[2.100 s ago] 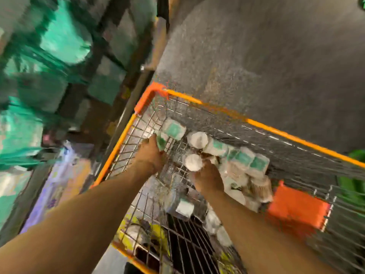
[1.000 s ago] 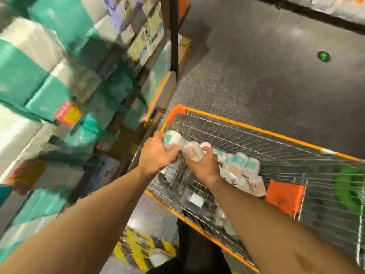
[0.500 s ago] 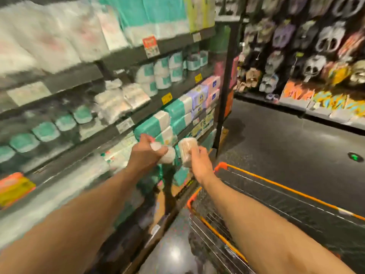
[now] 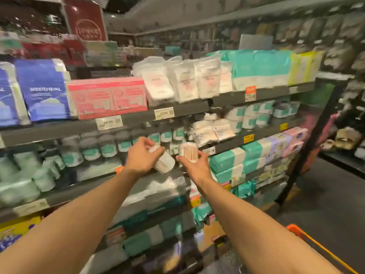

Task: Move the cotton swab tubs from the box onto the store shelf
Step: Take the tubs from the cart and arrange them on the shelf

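Right now both hands are up at the middle shelf (image 4: 264, 133), each holding one cotton swab tub. The left hand (image 4: 142, 155) has its fingers curled round the tilted tub (image 4: 165, 162), which hangs just above the shelf's front edge. The right hand (image 4: 194, 167) pinches the upright tub (image 4: 188, 152) from below, just beside the first and a little further right along that edge. Behind them a row of teal-labelled tubs (image 4: 107, 148) stands towards the back of the shelf, though blur hides how much room is left there. To do this well, I'd turn the tilted one upright first, then bring each in over the front edge, set it flat against the standing row and only then loosen the fingers. One at a time seems safer, since two crowded hands could topple a neighbour
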